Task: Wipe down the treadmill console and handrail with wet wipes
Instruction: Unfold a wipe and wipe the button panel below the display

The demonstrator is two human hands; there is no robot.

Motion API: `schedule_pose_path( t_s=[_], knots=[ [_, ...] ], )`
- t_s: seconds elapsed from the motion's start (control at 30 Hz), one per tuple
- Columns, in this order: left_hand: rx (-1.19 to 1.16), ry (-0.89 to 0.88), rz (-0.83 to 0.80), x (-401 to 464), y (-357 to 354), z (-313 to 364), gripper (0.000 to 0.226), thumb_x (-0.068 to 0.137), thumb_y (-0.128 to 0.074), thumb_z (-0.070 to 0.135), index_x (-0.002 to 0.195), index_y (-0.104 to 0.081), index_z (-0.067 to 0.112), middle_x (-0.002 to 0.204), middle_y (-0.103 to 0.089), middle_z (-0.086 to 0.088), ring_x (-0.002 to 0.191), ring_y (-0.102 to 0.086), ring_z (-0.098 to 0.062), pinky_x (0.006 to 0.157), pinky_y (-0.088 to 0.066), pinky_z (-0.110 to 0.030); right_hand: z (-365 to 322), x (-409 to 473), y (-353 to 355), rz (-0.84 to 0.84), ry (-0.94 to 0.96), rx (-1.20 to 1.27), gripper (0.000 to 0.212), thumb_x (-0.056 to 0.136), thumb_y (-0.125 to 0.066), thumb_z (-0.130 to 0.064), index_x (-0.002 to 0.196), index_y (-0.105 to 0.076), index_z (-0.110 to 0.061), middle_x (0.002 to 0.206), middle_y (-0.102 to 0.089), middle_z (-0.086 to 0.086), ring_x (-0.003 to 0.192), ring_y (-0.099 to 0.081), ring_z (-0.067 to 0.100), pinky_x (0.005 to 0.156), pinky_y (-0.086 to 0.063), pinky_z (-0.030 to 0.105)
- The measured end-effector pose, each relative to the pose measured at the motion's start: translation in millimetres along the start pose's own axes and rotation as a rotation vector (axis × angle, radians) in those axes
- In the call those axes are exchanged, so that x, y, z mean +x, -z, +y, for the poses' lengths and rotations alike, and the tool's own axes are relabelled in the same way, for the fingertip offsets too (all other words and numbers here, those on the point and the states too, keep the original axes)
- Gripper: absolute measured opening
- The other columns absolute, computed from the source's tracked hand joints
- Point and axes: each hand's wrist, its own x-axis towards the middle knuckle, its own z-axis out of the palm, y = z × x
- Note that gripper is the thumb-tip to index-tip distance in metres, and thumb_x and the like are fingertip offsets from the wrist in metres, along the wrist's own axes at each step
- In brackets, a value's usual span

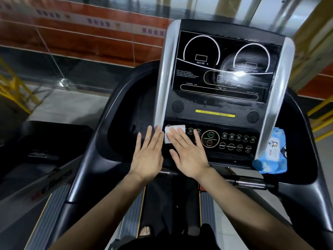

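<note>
- While my right hand (189,156) lies flat, fingers spread, it presses a white wet wipe (170,134) onto the console's (216,109) button panel (234,141), left end.
- My left hand (148,157) rests open just beside it, holding nothing.
- Blue wipes pack (272,154) sits in the right tray.

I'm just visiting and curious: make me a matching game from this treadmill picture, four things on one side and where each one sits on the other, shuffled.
Things:
1. white wipe
2. blue wipes pack
3. yellow strip
4. left hand

Places:
A. right side pocket of the console
B. below the dark screen, above the buttons
C. flat and bare at the left edge of the button panel
D. under the right hand's fingers, on the leftmost buttons

Pairs: 1-D, 2-A, 3-B, 4-C
</note>
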Motion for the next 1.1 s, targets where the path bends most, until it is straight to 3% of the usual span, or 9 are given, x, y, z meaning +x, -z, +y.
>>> schedule_pose_path(
  t_s=[0.27,0.6,0.8,0.97,1.1],
  knots=[
    [0.016,-0.084,0.003,23.7,-13.9,55.8,0.077,0.098,-0.052,0.021,0.165,-0.017,0.01,0.175,-0.003,-0.008,0.161,0.007,-0.03,0.13,-0.007,-0.058,62.1,-44.1,0.8,0.021,-0.142,0.018,0.059,0.11,-0.026,-0.048,0.165,-0.021,-0.027,0.173,-0.009,-0.01,0.159,-0.001,0.007,0.127,-0.006,0.058],
    [-0.003,-0.179,-0.015,54.7,-44.7,184.6,0.075,0.1,-0.052,0.023,0.165,-0.018,0.011,0.175,-0.003,-0.005,0.162,0.006,-0.028,0.13,-0.008,-0.054,182.9,-112.2,9.3,0.003,-0.334,0.032,0.064,0.108,-0.016,-0.052,0.166,-0.01,-0.025,0.173,-0.003,-0.009,0.159,0.004,0.008,0.128,-0.004,0.057],
    [0.019,-0.165,-0.032,54.5,-56.6,229.1,0.074,0.1,-0.051,0.024,0.165,-0.018,0.012,0.175,-0.003,-0.005,0.162,0.008,-0.026,0.13,-0.011,-0.053,203.3,-129.9,4.6,0.024,-0.341,0.088,0.065,0.109,-0.02,-0.053,0.166,-0.004,-0.026,0.173,0.005,-0.01,0.159,0.01,0.008,0.129,0.001,0.053],
    [0.051,-0.11,-0.053,43.6,-62.7,234.4,0.074,0.1,-0.051,0.026,0.165,-0.019,0.012,0.175,-0.004,-0.005,0.162,0.009,-0.026,0.131,-0.009,-0.053,208.0,-144.2,-5.2,0.077,-0.368,0.109,0.066,0.11,-0.028,-0.05,0.167,-0.007,-0.025,0.174,0.001,-0.008,0.159,0.005,0.009,0.129,-0.002,0.053],
    [0.057,-0.097,-0.057,37.6,-63.8,230.6,0.074,0.099,-0.054,0.026,0.165,-0.021,0.012,0.175,-0.008,-0.006,0.162,0.005,-0.027,0.13,-0.011,-0.053,200.7,-153.3,-11.0,0.065,-0.356,0.113,0.065,0.11,-0.025,-0.048,0.167,-0.006,-0.023,0.174,0.001,-0.006,0.16,0.006,0.012,0.129,-0.001,0.051]
  ],
)
